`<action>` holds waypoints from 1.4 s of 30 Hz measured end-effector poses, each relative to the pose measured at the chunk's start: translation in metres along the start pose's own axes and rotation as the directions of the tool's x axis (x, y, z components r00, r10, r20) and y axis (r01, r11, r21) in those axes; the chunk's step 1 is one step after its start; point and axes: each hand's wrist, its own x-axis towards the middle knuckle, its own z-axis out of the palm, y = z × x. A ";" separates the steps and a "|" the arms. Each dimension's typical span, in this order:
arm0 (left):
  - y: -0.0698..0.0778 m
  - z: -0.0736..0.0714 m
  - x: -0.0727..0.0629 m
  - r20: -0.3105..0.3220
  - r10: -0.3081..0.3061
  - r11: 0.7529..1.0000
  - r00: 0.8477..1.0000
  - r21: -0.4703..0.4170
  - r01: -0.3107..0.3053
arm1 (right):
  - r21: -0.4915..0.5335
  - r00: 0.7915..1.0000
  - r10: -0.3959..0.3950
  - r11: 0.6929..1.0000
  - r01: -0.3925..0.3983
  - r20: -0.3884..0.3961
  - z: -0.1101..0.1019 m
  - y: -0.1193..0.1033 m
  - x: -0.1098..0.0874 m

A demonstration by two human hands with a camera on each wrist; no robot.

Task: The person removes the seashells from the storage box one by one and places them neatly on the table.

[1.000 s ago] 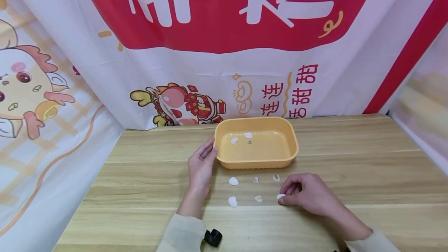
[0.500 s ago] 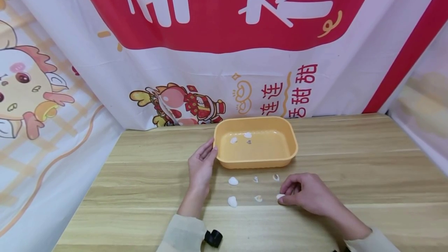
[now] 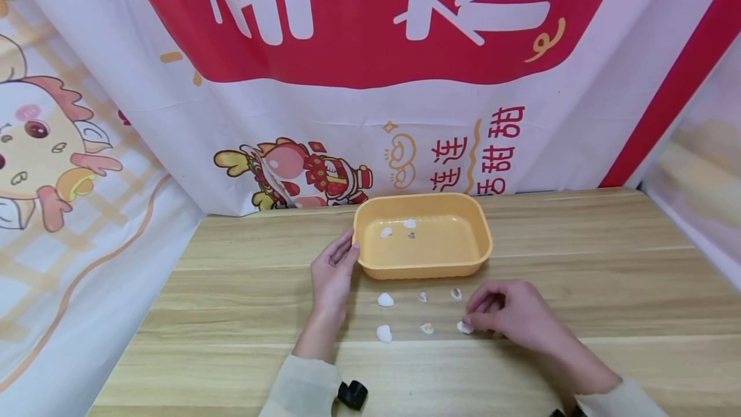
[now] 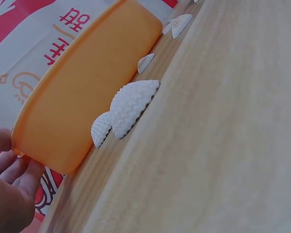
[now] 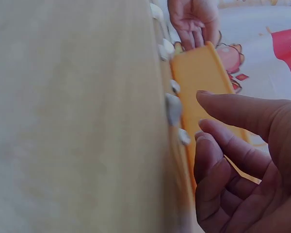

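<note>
My left hand (image 3: 332, 275) grips the left end of the yellow-orange plastic basin (image 3: 422, 271). In the left wrist view its thumb is at the rim, with the fingers under it. On the table before the basin lie two short rows of seashells, among them a ribbed white seashell (image 4: 133, 104). My right hand (image 3: 518, 314) is at the front row's right-end seashell (image 3: 464, 327), which lies on the table. In the right wrist view thumb and forefinger (image 5: 228, 141) stand apart with nothing between them. Inside the basin are a few seashells (image 3: 410, 224).
A wood-grain table (image 3: 243, 314) carries everything. Behind it hangs a white and red printed cloth (image 3: 347, 108), close to the basin's far side. Other cloth hangs at both sides. A black strap piece (image 3: 352, 394) is at the left sleeve.
My right hand has let go of the front row's right-end seashell and risen slightly, and more of that shell shows. The left hand and basin have stayed put.
</note>
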 end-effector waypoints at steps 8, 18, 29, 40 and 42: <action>0.001 -0.002 0.000 -0.006 -0.006 1.000 1.000 -0.012 0.006 | 0.011 0.997 -0.002 1.000 0.003 -0.076 -0.020 -0.006 0.002; 0.001 -0.007 0.001 -0.006 -0.007 1.000 1.000 -0.007 0.007 | -0.045 0.996 -0.018 0.999 0.014 -0.088 -0.033 -0.024 0.013; 0.000 -0.004 0.000 0.007 0.001 1.000 1.000 -0.006 -0.001 | -0.120 0.997 -0.033 0.993 0.024 -0.075 -0.032 -0.057 0.051; 0.000 -0.001 0.001 0.013 0.002 1.000 1.000 0.004 -0.002 | -0.105 0.998 -0.043 0.994 0.038 -0.044 -0.020 -0.063 0.104; -0.001 -0.001 0.001 0.012 -0.004 1.000 1.000 0.004 0.004 | -0.087 0.999 -0.035 0.996 0.031 -0.041 -0.016 -0.062 0.113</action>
